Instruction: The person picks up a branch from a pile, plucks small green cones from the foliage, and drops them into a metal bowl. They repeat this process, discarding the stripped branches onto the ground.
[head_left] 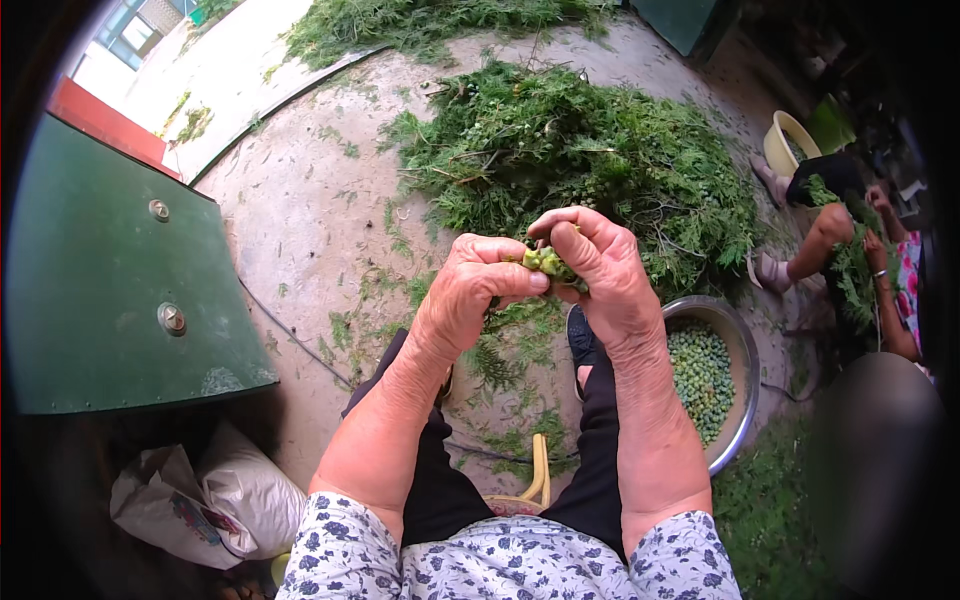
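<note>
Between my two hands, raised over my lap, is a small clump of yellow-green cones (548,263). My left hand (480,275) pinches it from the left, thumb and fingers pressed together. From the other side my right hand (602,262) has its thumb and curled fingers closed around it; part of the clump is hidden there. Beside my right forearm a metal basin (738,420) stands on the floor, holding many small round green cones (698,375). Beyond my hands lies a big heap of green conifer branches (570,160).
On the right a co-worker's hands (877,250) hold a green sprig, near a yellow tub (782,150). A green metal door (130,290) stands at the left, with white sacks (235,490) below it. A cable (300,340) crosses the littered concrete floor.
</note>
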